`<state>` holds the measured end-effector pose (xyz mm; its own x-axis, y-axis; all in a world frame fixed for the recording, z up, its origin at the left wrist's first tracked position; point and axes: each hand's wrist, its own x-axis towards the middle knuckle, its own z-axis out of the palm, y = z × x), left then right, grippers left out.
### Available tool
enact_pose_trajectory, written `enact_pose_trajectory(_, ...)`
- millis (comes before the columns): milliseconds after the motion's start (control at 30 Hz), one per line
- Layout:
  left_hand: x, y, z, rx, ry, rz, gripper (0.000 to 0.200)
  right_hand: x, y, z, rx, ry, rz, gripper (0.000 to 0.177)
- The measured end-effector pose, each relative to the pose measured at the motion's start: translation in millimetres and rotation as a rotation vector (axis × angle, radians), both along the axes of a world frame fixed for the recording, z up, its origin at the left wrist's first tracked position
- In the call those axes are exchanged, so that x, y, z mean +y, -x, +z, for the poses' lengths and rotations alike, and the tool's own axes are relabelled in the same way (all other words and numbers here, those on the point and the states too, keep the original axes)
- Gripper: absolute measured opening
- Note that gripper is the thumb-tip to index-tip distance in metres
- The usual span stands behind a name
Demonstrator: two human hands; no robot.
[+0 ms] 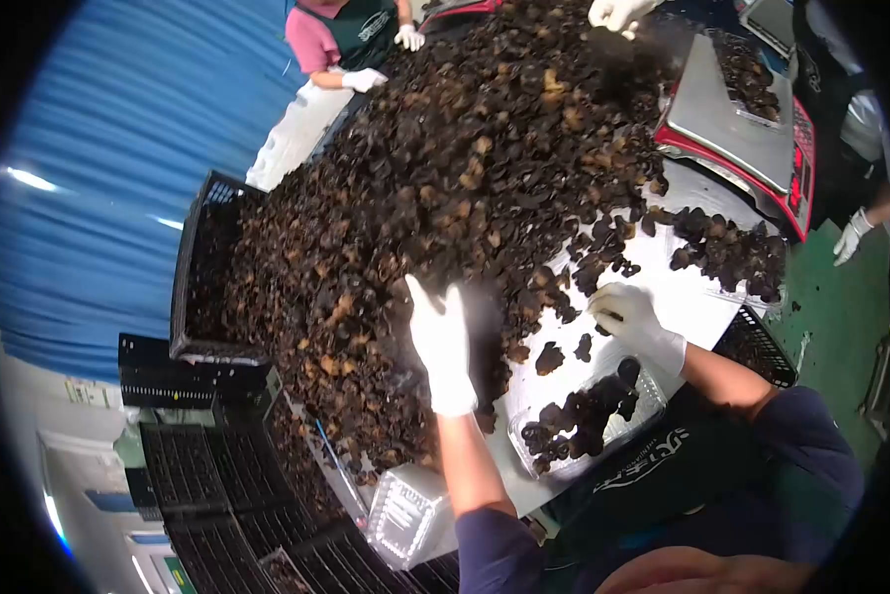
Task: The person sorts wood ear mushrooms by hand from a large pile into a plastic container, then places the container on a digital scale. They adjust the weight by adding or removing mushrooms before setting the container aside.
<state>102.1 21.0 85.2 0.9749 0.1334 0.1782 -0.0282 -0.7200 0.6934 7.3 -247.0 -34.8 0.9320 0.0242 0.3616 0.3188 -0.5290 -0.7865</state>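
Observation:
Dark brown, curled fungus-like pieces [366,238] form a large heap on the table. My left hand [442,342], in a white glove, reaches over the heap with its fingers apart and nothing visible between them. Also gloved, my right hand [641,322] has curled fingers near the bright tabletop; what they close on is too small to make out. Below it, a clear plastic tray [653,404] holds some of the dark pieces. A few loose pieces [550,357] lie between the tray and the heap.
A red scale [737,163] with a filled tray stands at the upper right. Clear stacked trays [405,515] sit at the front edge, black crates [202,267] at the left. Co-workers' gloved hands [366,79] [618,14] [851,238] are around the table.

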Motion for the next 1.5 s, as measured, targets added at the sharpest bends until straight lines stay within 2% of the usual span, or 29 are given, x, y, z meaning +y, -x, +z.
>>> enact_pose_trajectory(100,-37,63,17,-0.001,-0.121,-0.112,0.06,1,1,-12,0.011,-0.073,0.031,0.012)
enact_pose_trajectory(167,-43,98,-7,-0.017,-0.1,-0.218,0.053,-2,2,-6,0.032,-0.046,0.084,0.015)
enact_pose_trajectory(233,-55,128,-1,-0.085,-0.097,-0.343,0.034,-2,3,1,0.075,-0.033,0.104,0.017)
enact_pose_trajectory(300,-60,154,1,0.098,-0.03,-0.322,0.014,-6,5,4,-0.033,-0.011,0.122,0.016)
enact_pose_trajectory(333,-60,163,0,0.076,-0.03,-0.332,0.01,-5,4,-2,-0.074,-0.033,0.1,0.015)
enact_pose_trajectory(500,-52,179,65,-0.036,-0.1,-0.407,0.014,-1,1,-9,-0.176,-0.062,0.06,0.012)
enact_pose_trajectory(567,-49,181,104,-0.16,0.038,-0.468,0.012,0,1,-10,-0.17,-0.021,0.031,0.01)
enact_pose_trajectory(600,-42,184,126,-0.239,0.043,-0.504,0.007,-1,3,-6,-0.102,-0.127,0.067,0.01)
enact_pose_trajectory(633,-37,190,149,-0.319,0.048,-0.538,0.005,-2,3,-4,-0.109,-0.121,0.062,0.01)
enact_pose_trajectory(700,-59,203,212,-0.533,-0.1,-0.479,0.013,0,3,-3,-0.073,-0.032,0.039,0.01)
enact_pose_trajectory(733,-59,205,237,-0.57,-0.173,-0.544,0.016,1,3,-1,-0.075,-0.023,0.037,0.01)
enact_pose_trajectory(800,-52,192,258,-0.728,-0.237,-0.704,0.019,2,6,1,-0.059,-0.057,0.039,0.011)
enact_pose_trajectory(833,-50,184,260,-0.849,-0.224,-0.799,0.031,2,7,1,-0.05,-0.048,0.034,0.011)
enact_pose_trajectory(867,-53,184,265,-0.843,-0.207,-0.799,0.031,0,6,1,-0.063,-0.033,0.042,0.011)
enact_pose_trajectory(967,-68,202,307,-0.685,-0.476,-0.92,0.033,1,4,-6,-0.149,0.013,0.071,0.012)
enact_pose_trajectory(1000,-72,205,319,-0.651,-0.561,-0.965,0.034,1,6,-1,-0.1,-0.027,0.079,0.012)
enact_pose_trajectory(1033,-75,205,322,-0.617,-0.651,-1.01,0.035,2,10,4,-0.054,-0.07,0.084,0.013)
enact_pose_trajectory(1233,-77,190,314,-0.588,-0.521,-0.982,0.035,4,9,-3,-0.093,-0.139,0.078,0.014)
enact_pose_trajectory(1300,-71,191,308,-0.561,-0.487,-0.948,0.035,4,6,-4,-0.106,-0.041,0.037,0.012)
enact_pose_trajectory(1500,-45,195,286,-0.461,-0.404,-0.818,0.035,3,19,15,-0.008,-0.241,0.1,0.01)
